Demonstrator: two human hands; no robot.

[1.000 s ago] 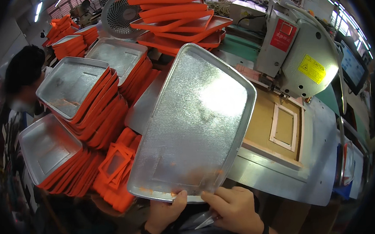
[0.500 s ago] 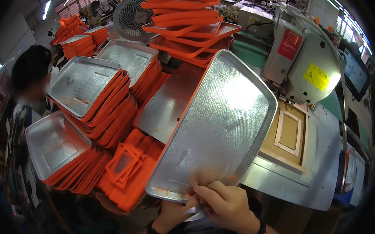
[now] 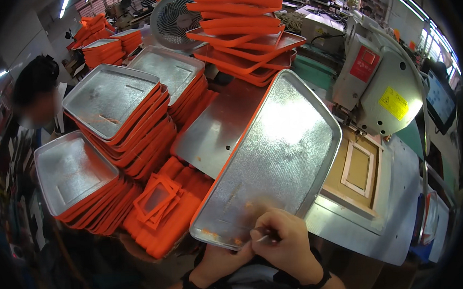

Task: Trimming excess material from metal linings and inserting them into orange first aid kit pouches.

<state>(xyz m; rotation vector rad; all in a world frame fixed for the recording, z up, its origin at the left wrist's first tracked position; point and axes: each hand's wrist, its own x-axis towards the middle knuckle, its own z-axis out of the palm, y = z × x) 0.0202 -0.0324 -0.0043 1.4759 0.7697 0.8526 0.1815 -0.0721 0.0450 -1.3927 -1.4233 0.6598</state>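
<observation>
A large silver-lined orange panel (image 3: pixel 275 158) with a raised rim leans in front of me, its near end tilted toward me. My left hand (image 3: pixel 223 262) is closed on its near edge, the fingers hidden beneath. Just above that edge my right hand (image 3: pixel 285 242) is pinched around a small dark tool with a pale tip (image 3: pixel 264 238), too small to name for certain. Orange bits (image 3: pixel 210 234) lie along the panel's near rim.
Stacks of silver-lined orange panels (image 3: pixel 112 101) stand at left, with small orange frames (image 3: pixel 158 199) beside them. More panels (image 3: pixel 234 17) are piled behind. At right stands a grey machine (image 3: pixel 386 82) over a wooden frame (image 3: pixel 357 171). A person (image 3: pixel 38 98) is at far left.
My right hand has shifted slightly right and down, and the tool in it now shows. The panel has moved a little down in view, and the scene has slid right.
</observation>
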